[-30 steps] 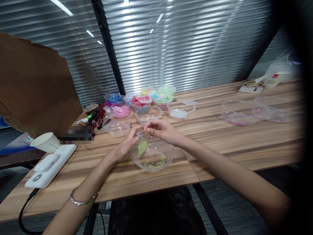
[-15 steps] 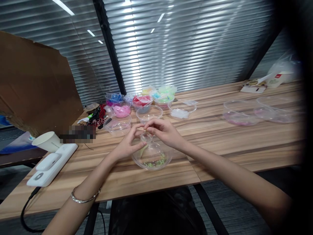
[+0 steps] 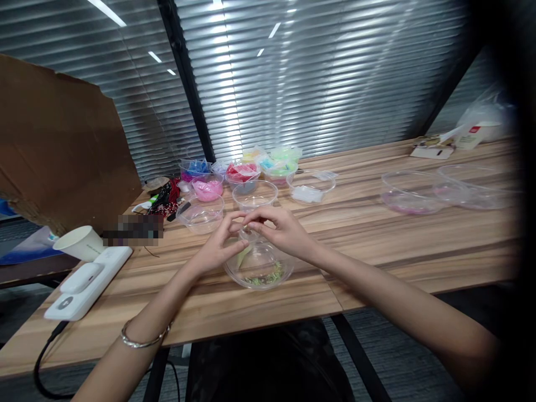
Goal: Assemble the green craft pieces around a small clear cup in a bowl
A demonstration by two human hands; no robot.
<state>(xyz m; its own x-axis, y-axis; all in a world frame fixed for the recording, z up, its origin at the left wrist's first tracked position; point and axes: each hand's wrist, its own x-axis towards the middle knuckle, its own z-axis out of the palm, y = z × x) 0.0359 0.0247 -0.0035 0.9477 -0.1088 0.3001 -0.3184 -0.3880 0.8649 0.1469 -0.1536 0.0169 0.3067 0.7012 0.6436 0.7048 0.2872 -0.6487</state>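
A clear round bowl (image 3: 260, 268) with small green pieces (image 3: 274, 273) stands near the table's front edge. Above its far rim, my left hand (image 3: 221, 241) curls its thumb and fingers round a small clear round container (image 3: 250, 234). My right hand (image 3: 281, 231) meets it from the other side, its fingertips pinched together over the top of that container. Whatever is between the right fingertips is too small to make out. A pale green sliver (image 3: 243, 255) shows by my left thumb, inside the bowl's outline.
Behind my hands stand clear bowls (image 3: 255, 196), some holding pink (image 3: 208, 190), red (image 3: 242, 172) and blue bags. More clear bowls (image 3: 412, 195) are at the right. A white power strip (image 3: 90, 285), paper cup (image 3: 79, 243) and cardboard sheet (image 3: 62, 145) are at the left.
My right hand has tilted slightly and now covers more of the small clear container. My left hand has hardly moved.
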